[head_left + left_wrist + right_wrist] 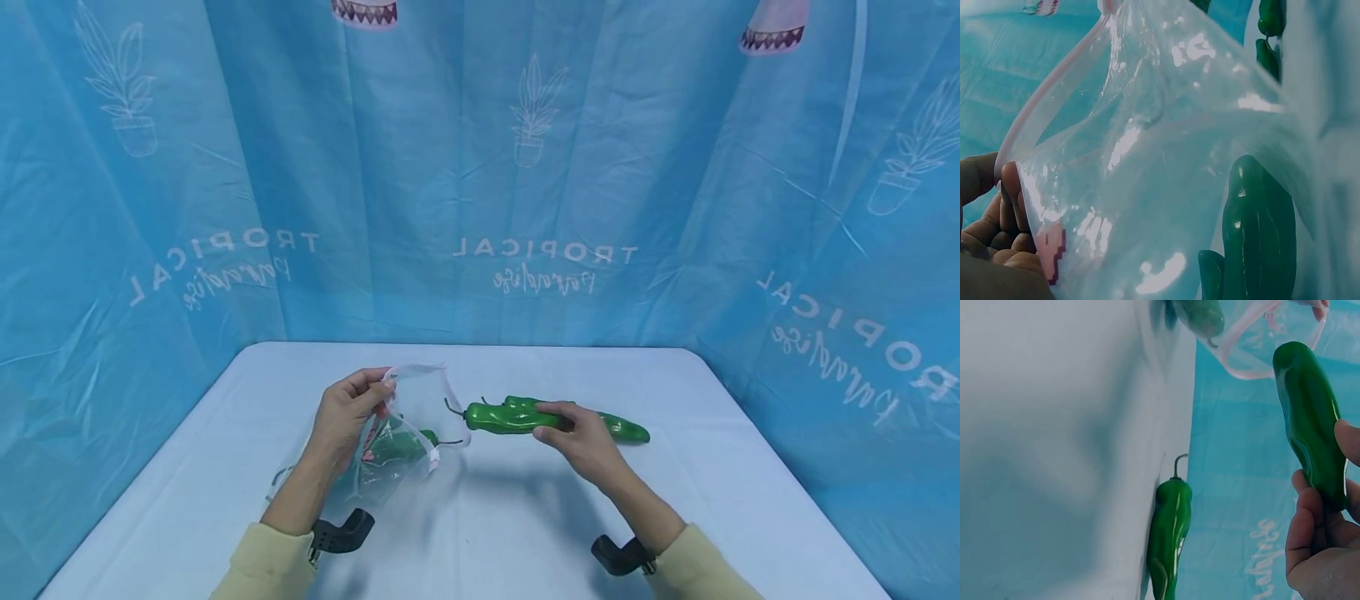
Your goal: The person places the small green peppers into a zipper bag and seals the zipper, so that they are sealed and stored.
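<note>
My left hand pinches the pink-edged rim of a clear plastic bag, whose mouth stands open toward the right. A green chili pepper shows through the bag, its stem poking toward the mouth. In the left wrist view, green peppers appear at the lower right; whether all are inside is unclear. My right hand grips another green chili pepper between thumb and fingers, above the table, its stem end close to the bag's mouth. Behind that hand, a further green pepper lies on the table.
A white table with rounded far corners carries everything. Blue printed curtains enclose its back and sides. Thin dark stems show beside my left forearm. Each wrist wears a black camera mount.
</note>
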### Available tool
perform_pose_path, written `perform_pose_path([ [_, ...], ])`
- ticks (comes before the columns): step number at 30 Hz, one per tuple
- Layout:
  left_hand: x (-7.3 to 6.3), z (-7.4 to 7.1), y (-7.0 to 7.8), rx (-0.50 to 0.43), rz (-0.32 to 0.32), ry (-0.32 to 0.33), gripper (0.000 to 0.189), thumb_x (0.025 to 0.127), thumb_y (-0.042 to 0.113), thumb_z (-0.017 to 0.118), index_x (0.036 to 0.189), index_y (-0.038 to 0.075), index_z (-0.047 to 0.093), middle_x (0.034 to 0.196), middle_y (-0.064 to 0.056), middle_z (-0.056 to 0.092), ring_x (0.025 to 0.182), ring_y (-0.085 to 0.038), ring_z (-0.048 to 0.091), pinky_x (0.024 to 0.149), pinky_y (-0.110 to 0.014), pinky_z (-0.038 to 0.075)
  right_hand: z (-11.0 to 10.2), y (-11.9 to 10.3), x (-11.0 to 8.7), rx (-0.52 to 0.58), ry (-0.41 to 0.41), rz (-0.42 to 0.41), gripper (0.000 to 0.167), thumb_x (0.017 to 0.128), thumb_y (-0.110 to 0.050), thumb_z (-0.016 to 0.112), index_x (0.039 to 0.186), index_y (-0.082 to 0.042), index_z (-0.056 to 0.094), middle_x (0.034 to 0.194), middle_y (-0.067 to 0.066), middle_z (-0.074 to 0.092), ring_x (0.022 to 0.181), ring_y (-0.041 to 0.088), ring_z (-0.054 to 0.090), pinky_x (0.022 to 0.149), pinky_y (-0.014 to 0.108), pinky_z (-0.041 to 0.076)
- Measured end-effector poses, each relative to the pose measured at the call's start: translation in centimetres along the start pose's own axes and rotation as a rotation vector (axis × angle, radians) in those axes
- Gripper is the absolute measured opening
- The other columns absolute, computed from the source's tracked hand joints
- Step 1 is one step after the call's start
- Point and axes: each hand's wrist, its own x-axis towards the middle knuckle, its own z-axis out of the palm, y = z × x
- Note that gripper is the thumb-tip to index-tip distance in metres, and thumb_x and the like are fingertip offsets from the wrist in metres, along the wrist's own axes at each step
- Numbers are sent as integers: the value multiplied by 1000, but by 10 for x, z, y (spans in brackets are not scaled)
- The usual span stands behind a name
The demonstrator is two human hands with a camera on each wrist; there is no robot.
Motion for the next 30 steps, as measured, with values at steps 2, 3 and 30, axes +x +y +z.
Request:
perform_pose_path([
  [2,0,1,-1,2,-6,0,39,90,29,63,118,2,60,76,9,60,65,-7,53,68,-22,48,4,-3,2,2,-2,-6,36,81,-21,74,115,-18,66,106,3,65,86,14,58,70,24,49],
  [3,0,1,-1,2,-8,0,38,90,29,64,117,2,61,76,9,61,65,-7,53,68,-22,48,6,-4,2,3,-5,-10,36,81,-21,74,115,-17,66,106,3,65,86,14,57,70,24,49],
  [30,0,5,-1,-5,-26,4,34,90,24,63,117,3,61,77,8,60,66,-8,54,67,-22,49,58,-33,21,-68,-77,-96,36,83,-22,72,117,-13,65,99,3,66,78,14,56,64,25,49],
])
